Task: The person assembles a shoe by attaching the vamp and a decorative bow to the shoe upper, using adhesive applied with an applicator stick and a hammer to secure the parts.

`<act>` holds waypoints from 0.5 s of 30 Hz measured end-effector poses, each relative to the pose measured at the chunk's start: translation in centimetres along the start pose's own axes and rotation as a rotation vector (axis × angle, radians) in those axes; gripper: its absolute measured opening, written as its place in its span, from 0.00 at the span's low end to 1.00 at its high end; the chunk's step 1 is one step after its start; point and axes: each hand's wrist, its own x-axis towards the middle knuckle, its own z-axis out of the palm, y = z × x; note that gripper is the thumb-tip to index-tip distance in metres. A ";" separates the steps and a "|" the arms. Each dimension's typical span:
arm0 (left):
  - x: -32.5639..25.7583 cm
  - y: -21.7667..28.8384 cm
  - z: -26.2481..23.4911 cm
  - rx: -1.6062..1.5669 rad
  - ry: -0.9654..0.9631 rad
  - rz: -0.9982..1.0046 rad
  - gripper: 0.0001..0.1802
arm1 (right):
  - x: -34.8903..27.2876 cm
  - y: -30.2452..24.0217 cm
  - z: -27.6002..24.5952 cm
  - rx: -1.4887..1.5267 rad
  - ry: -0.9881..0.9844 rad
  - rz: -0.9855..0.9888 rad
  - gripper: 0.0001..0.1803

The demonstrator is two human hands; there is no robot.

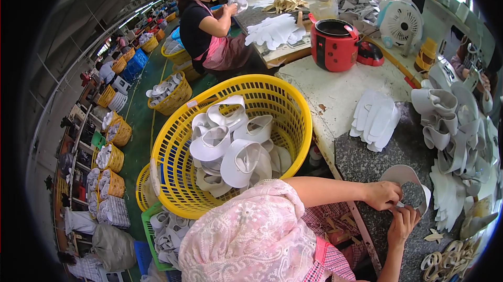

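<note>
Rows of yellow baskets filled with white pieces line the workshop floor (139, 140) at the far left of the frame. Right of them, at centre, a large round yellow plastic basket (283, 125) stands against the bench edge, heaped with curved white shoe-upper pieces (230, 148). Right of the basket runs the speckled grey bench (367, 161). Low on it, right of centre, the left hand (383, 194) is closed in a pinch on the edge of a curved white shoe piece (403, 176). Just below, the right hand (402, 224) grips the same piece from underneath with fingers curled shut. Above them lies a fan of flat white cut pieces (374, 119), and higher up a red pot (334, 45). More folded white pieces (456, 125) pile at the far right.
</note>
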 end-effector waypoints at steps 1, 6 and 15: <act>0.0 0.2 -0.2 -0.005 -0.004 0.000 0.03 | 0.0 0.0 0.0 0.007 -0.010 0.010 0.06; 0.2 0.6 -0.9 -0.040 -0.029 -0.017 0.02 | 0.0 -0.1 0.0 0.023 -0.031 0.030 0.05; 0.1 -0.8 0.4 -0.032 -0.016 -0.002 0.02 | -0.3 0.0 0.2 0.016 -0.040 0.040 0.05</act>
